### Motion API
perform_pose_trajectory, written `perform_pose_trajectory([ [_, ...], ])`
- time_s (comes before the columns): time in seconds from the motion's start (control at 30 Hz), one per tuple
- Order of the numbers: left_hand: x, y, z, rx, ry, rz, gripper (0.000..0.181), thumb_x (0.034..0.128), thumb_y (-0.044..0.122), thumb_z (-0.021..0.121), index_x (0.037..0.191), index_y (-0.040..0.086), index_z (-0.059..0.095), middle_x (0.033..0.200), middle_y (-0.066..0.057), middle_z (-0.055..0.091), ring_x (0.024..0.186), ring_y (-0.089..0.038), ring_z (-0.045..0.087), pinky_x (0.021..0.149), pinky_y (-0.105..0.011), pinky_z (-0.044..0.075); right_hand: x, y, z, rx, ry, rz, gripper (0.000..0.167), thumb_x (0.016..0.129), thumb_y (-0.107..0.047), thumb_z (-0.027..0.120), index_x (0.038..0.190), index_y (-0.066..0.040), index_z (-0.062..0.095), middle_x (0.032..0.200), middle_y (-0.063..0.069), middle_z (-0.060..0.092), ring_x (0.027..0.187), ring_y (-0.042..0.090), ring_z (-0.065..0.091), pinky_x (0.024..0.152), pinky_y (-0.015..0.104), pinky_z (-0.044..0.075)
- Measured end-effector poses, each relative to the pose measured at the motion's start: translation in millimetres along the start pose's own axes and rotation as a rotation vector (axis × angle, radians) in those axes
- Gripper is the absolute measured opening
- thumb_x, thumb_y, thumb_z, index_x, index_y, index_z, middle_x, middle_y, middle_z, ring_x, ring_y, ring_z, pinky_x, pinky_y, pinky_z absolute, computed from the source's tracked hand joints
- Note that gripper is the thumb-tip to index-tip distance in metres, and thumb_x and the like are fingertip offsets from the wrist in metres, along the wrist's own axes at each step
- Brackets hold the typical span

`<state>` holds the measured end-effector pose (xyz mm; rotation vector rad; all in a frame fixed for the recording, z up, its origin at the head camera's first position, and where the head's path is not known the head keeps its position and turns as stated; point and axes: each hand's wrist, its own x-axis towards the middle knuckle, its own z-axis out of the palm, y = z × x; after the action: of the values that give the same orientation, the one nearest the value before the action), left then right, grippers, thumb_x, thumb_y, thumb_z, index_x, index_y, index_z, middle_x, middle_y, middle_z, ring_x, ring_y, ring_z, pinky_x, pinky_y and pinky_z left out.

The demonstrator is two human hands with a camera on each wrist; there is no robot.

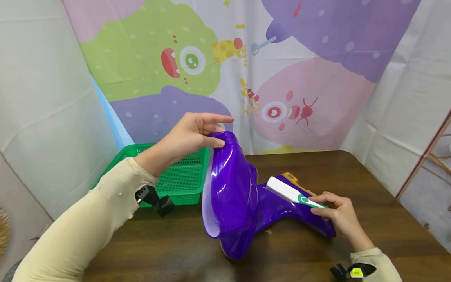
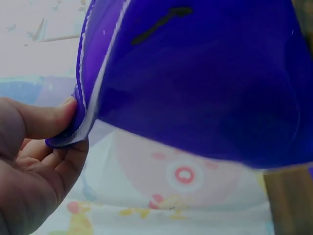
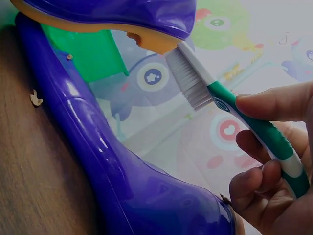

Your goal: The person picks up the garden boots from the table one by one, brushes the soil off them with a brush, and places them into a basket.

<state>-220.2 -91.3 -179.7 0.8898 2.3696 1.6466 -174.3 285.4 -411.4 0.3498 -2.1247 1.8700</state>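
Observation:
My left hand [image 1: 183, 137] pinches the top rim of a shiny purple rain boot [image 1: 229, 184] between thumb and fingers, holding it tilted above the table. A dark streak [image 2: 161, 25] marks its shaft in the left wrist view. A second purple rain boot [image 1: 273, 209] lies on its side behind it, its yellow sole partly in sight. My right hand [image 1: 341, 215] grips the green-and-white handle of a scrubbing brush [image 3: 252, 117]. In the right wrist view its white bristles [image 3: 188, 81] are close to the held boot's yellow sole [image 3: 161, 45]; contact cannot be told.
A green plastic basket [image 1: 183, 200] stands at the back left of the brown wooden table [image 1: 169, 246]. Small tan crumbs [image 3: 36, 98] lie near the lying boot. A cartoon-print curtain [image 1: 243, 78] hangs behind the table.

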Motion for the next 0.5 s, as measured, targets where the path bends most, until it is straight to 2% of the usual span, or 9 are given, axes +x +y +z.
perform_pose_trajectory([
  [0.17, 4.5, 13.1, -5.7, 0.174, -0.035, 0.061, 0.054, 0.085, -0.011, 0.07, 0.136, 0.0, 0.059, 0.099, -0.014, 0.074, 0.094, -0.019, 0.07, 0.081, -0.03, 0.057, -0.4, -0.4, -4.5, 0.027, 0.011, -0.013, 0.026, 0.072, 0.02, 0.073, 0.094, 0.006, 0.075, 0.08, -0.003, 0.068, 0.056, 0.006, 0.049, 0.041, 0.026, 0.039],
  [0.27, 7.1, 19.6, -9.3, 0.287, -0.047, 0.115, 0.053, 0.0854, -0.012, 0.069, 0.136, 0.001, 0.059, 0.101, -0.013, 0.074, 0.098, -0.019, 0.07, 0.078, -0.027, 0.056, -1.3, -1.9, -8.6, 0.042, 0.015, 0.001, 0.026, 0.074, 0.019, 0.073, 0.096, 0.007, 0.075, 0.079, -0.003, 0.067, 0.059, 0.005, 0.052, 0.043, 0.022, 0.042],
  [0.4, 11.1, 24.6, -13.0, 0.428, -0.055, 0.235, 0.052, 0.0837, -0.015, 0.069, 0.133, 0.0, 0.061, 0.103, -0.014, 0.074, 0.099, -0.022, 0.07, 0.076, -0.027, 0.055, -2.6, -2.0, -17.4, 0.089, 0.014, 0.001, 0.027, 0.075, 0.021, 0.07, 0.098, 0.007, 0.074, 0.077, -0.003, 0.066, 0.06, 0.005, 0.053, 0.044, 0.022, 0.041],
  [0.5, 13.5, 26.9, -14.7, 0.537, -0.045, 0.313, 0.049, 0.0834, -0.015, 0.067, 0.13, -0.001, 0.063, 0.102, -0.014, 0.074, 0.1, -0.022, 0.07, 0.08, -0.031, 0.055, -2.9, 1.3, -25.1, 0.18, -0.01, -0.076, 0.031, 0.075, 0.028, 0.062, 0.099, 0.011, 0.073, 0.076, 0.001, 0.064, 0.057, 0.007, 0.051, 0.043, 0.026, 0.035],
])
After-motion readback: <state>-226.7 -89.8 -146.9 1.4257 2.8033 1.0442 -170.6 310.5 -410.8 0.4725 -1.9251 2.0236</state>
